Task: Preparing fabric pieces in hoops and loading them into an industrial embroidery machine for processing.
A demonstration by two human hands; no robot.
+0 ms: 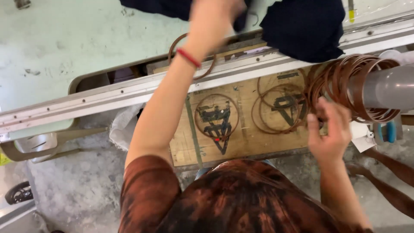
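Note:
My left hand (214, 13) is raised far forward over the metal frame, blurred, with a thin brown ring (177, 43) hanging around the wrist area; whether the fingers grip it cannot be made out. My right hand (328, 129) rests with fingers apart against a stack of brown rings (340, 80) threaded on a grey pipe (388, 88) at the right. Loose brown rings (278, 108) lie on the wooden board (246, 138) below, one ring (216, 115) alone to the left.
A long metal rail (108, 97) crosses the view diagonally. Dark cloth (304, 28) lies beyond it at the top. A pale green table surface (64, 39) fills the upper left. Concrete floor (77, 185) lies below.

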